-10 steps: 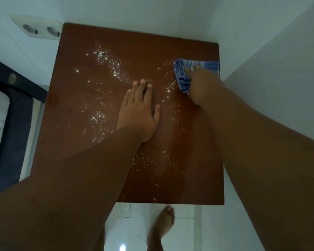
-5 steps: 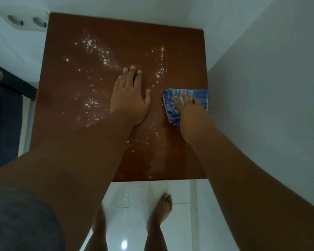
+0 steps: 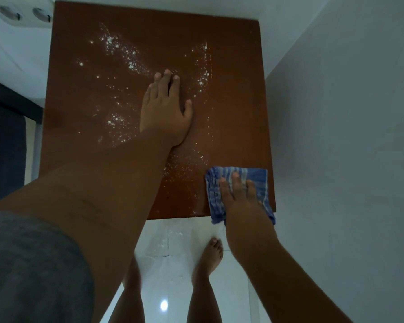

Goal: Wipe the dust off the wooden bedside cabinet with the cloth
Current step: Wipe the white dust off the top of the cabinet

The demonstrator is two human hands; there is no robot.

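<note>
1 cabinet [image 3: 238,101], 1 cloth [image 3: 258,177], 2 grips [image 3: 165,113] [image 3: 239,199], 2 sockets [image 3: 9,14] [image 3: 42,15]

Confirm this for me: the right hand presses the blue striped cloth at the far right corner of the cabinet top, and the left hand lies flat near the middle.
Not quite. The head view shows the cloth at the near right corner of the cabinet top, partly over its front edge, not the far corner. The rest holds: the right hand presses it, and the left hand lies flat near the middle.
</note>
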